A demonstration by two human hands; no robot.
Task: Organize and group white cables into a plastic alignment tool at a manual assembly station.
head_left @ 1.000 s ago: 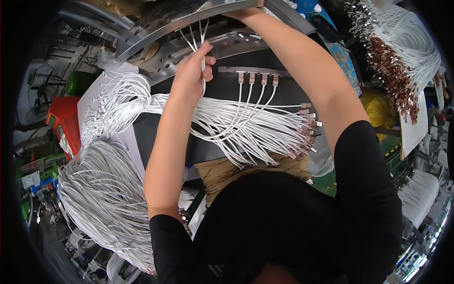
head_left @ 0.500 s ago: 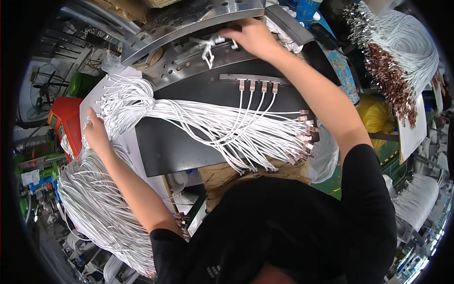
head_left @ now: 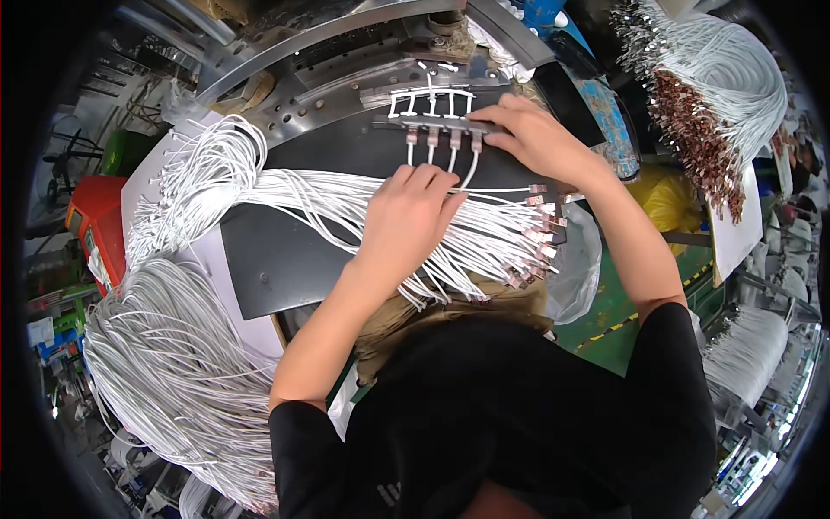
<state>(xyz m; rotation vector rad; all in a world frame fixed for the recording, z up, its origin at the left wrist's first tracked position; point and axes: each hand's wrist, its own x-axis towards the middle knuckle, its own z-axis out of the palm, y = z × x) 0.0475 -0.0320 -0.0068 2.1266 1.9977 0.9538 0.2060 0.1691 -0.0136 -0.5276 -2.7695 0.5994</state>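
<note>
A dark metal strip (head_left: 441, 126) lies across the black work surface (head_left: 285, 255), holding several white cables by their copper-coloured plugs (head_left: 454, 140). My left hand (head_left: 411, 212) is closed over the cables (head_left: 409, 154) just below those plugs; its thumb is partly hidden. At the strip's right end, my right hand (head_left: 540, 138) pinches the bar between thumb and fingers. Just beyond the strip sits a white ladder-shaped plastic piece (head_left: 430, 92), near my right fingertips. A large bundle of white cables (head_left: 328, 192) spreads under my left hand, its loose plugs (head_left: 540, 229) fanned out at the right.
A curved metal machine frame (head_left: 324, 99) stands along the far side. Another heap of cables (head_left: 173, 363) hangs at the left, beside a red box (head_left: 97, 227). At the far right is a further cable bundle (head_left: 735, 73), with a yellow bag (head_left: 666, 197) nearer.
My left hand has moved right from the bundle's left end onto the cables at the strip. My right hand has come nearer to the strip's end. The white plastic piece now lies beside the strip.
</note>
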